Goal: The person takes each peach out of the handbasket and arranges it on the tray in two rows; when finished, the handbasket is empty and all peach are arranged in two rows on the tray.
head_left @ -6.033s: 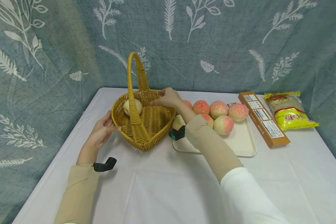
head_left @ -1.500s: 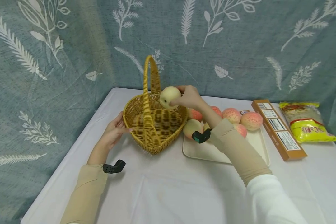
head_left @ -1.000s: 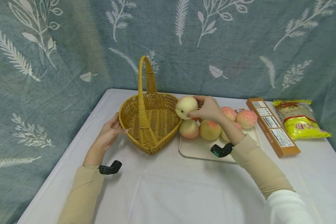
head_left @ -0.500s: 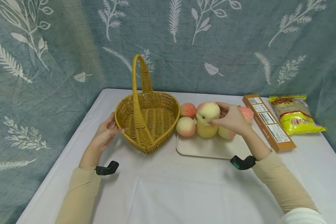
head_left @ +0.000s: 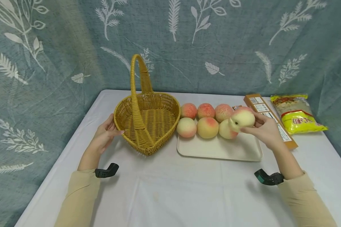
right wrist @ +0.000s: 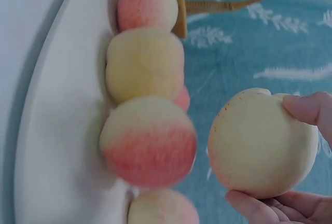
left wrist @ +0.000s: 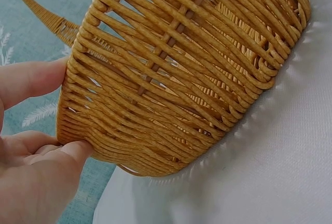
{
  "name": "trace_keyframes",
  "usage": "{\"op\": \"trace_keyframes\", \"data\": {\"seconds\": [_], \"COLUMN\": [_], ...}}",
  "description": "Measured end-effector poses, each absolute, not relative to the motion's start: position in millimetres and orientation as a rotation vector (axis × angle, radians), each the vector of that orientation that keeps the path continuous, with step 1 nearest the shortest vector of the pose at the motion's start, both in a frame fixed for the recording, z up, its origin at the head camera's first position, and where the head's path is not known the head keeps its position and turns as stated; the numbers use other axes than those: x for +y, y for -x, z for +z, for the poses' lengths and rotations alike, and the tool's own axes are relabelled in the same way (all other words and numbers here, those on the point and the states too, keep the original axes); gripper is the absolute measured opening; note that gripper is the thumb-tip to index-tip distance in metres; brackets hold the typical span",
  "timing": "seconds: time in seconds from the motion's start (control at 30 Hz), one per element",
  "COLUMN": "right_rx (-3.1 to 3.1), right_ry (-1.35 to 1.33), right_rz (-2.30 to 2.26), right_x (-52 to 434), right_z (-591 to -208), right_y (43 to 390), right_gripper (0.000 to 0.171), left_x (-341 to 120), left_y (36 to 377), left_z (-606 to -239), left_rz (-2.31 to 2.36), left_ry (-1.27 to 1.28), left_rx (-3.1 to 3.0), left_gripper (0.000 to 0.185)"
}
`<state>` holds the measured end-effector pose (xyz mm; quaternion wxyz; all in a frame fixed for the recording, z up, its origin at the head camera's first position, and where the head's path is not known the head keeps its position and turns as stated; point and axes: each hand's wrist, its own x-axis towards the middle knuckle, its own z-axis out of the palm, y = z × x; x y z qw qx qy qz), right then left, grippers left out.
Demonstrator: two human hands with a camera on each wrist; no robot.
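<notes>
My right hand point(head_left: 256, 125) holds a pale yellow peach point(head_left: 242, 118) just above the right end of the cream tray point(head_left: 219, 150). In the right wrist view the fingers point(right wrist: 306, 108) curl round the peach point(right wrist: 262, 143) beside the tray point(right wrist: 46, 130). Several pink-and-yellow peaches point(head_left: 207, 127) lie in two rows on the tray. My left hand point(head_left: 110, 130) rests with straight fingers against the left wall of the heart-shaped wicker basket point(head_left: 147, 121), which holds nothing. Up close, the thumb point(left wrist: 70, 154) and a finger point(left wrist: 31, 81) touch the basket's weave point(left wrist: 181, 73).
A long brown box point(head_left: 257, 103) lies right of the tray, partly behind my right hand. A yellow food bag point(head_left: 296, 113) lies beyond it at the table's right edge. A leaf-print blue cloth hangs behind. The white tablecloth point(head_left: 182, 189) stretches towards me.
My right hand lifted the pale peach out of the basket and carried it rightwards over the tray to its right end. The left hand stayed on the basket.
</notes>
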<state>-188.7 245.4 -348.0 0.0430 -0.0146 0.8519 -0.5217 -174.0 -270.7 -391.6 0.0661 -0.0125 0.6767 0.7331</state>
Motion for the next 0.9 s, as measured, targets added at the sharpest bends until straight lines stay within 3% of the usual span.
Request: {"op": "trace_keyframes", "data": {"seconds": [0.3,0.57,0.9], "right_rx": [2.692,2.686,2.693], "right_ry": [-0.066,-0.265,-0.303], "right_rz": [-1.574,-1.539,-1.454], "right_x": [265.3,274.7,278.2], "right_z": [-360.8,-372.4,-388.2], "right_y": [187.3,187.6,187.2], "right_gripper": [0.076,0.080,0.081], "left_x": [-273.5,-272.3,-270.9], "left_y": [173.6,174.4,175.1], "left_z": [-390.1,-390.3,-392.7], "left_rz": [2.207,2.201,2.229], "left_ry": [0.000,0.009,0.006], "left_rx": [2.054,2.063,2.023], "left_gripper": [0.096,0.096,0.096]}}
